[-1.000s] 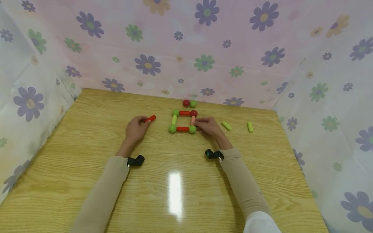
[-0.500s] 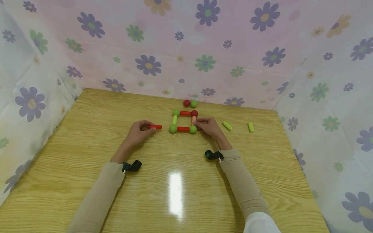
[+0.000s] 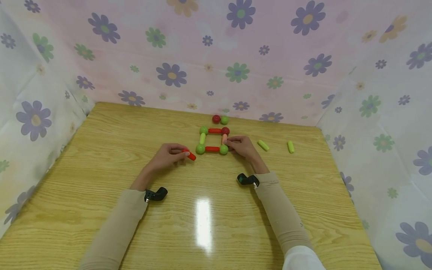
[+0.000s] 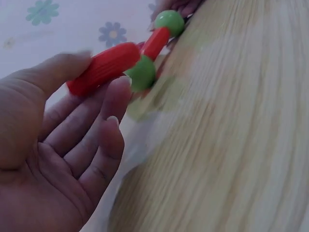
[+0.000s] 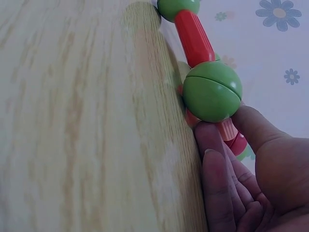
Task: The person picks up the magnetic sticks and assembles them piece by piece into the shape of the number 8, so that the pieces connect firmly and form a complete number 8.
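Note:
A square of toy rods and balls lies on the table, with green balls at three corners and a red ball (image 3: pixel 225 131) at the far right one. Its near side is a red rod (image 3: pixel 212 149), its left side a yellow-green rod (image 3: pixel 202 139). My right hand (image 3: pixel 242 146) pinches the salmon-coloured rod (image 3: pixel 224 139) on the right side, beside the near right green ball (image 5: pixel 212 92). Between thumb and fingers my left hand (image 3: pixel 171 155) holds a loose red rod (image 4: pixel 104 68), tilted, just left of the near left green ball (image 4: pixel 143 74).
Behind the square, a loose red ball (image 3: pixel 216 119) and a green ball (image 3: pixel 224 120) sit side by side near the table's back edge. Two yellow-green rods (image 3: pixel 263 145) lie apart to the right of my right hand. Flowered cloth (image 3: pixel 209 52) hangs around the table.
My left hand has come right and nearer the front with the red rod, which has turned so its free end points toward the near right. My right hand has stayed on the salmon-coloured rod.

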